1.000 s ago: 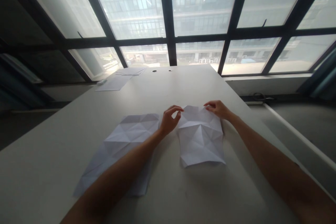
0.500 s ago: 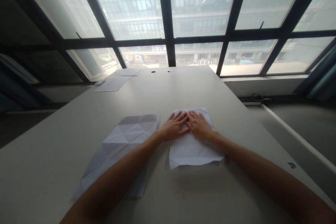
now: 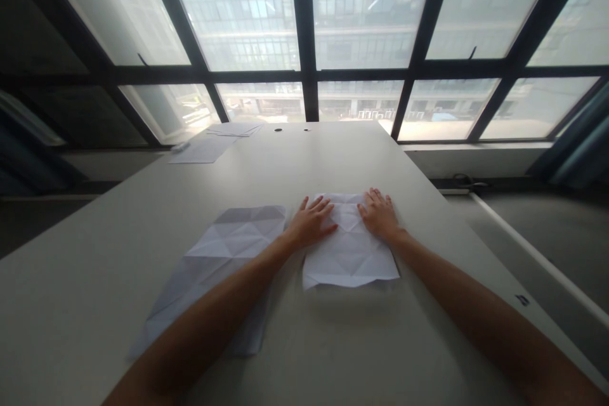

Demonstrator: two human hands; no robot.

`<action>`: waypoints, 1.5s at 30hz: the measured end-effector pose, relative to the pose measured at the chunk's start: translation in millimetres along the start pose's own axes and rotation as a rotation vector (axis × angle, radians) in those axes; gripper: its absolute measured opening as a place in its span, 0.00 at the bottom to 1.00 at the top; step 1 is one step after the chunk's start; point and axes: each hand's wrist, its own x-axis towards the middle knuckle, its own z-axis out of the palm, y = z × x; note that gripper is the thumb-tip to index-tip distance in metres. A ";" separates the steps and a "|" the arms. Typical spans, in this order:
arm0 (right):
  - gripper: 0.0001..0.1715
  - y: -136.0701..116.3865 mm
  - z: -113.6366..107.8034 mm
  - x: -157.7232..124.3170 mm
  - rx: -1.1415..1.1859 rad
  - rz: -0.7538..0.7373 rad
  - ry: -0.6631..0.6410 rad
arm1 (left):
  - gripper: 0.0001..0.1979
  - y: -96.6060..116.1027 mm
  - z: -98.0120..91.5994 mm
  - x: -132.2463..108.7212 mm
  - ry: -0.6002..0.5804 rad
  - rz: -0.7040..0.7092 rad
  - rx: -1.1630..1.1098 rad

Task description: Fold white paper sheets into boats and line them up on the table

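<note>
Plainly, left hand and right hand rest on creased paper, fingers loosely spread, grasping nothing.

L hand, R hand moved apart o/ paper.

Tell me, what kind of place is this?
Probably an office or a classroom, though I can't be sure which. There is a long white table with creased paper on it, and big dark-framed windows facing another building.
</note>
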 end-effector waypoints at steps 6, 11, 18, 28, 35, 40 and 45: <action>0.24 -20.8 -20.4 -4.9 -0.002 0.024 0.063 | 0.30 11.9 11.1 -3.5 -0.054 -0.023 -0.014; 0.33 -54.9 -17.2 -48.0 0.060 -0.070 -0.006 | 0.29 10.8 17.7 -7.4 -0.062 -0.088 0.069; 0.35 -46.8 -35.0 -118.3 0.148 -0.363 -0.197 | 0.28 11.7 15.5 -5.7 -0.070 -0.104 0.067; 0.28 -37.7 -67.9 -103.5 0.164 -0.506 -0.238 | 0.27 11.9 13.8 -4.4 0.046 -0.119 -0.022; 0.34 -62.6 -23.0 -41.6 0.149 -0.155 -0.155 | 0.31 9.9 21.4 -5.2 -0.005 -0.154 0.039; 0.36 -39.1 -2.1 -15.6 0.095 -0.132 -0.167 | 0.32 8.8 23.4 -2.4 0.009 -0.214 0.031; 0.35 -16.2 0.1 -4.5 0.053 -0.080 -0.148 | 0.30 8.4 25.6 0.7 0.043 -0.234 -0.024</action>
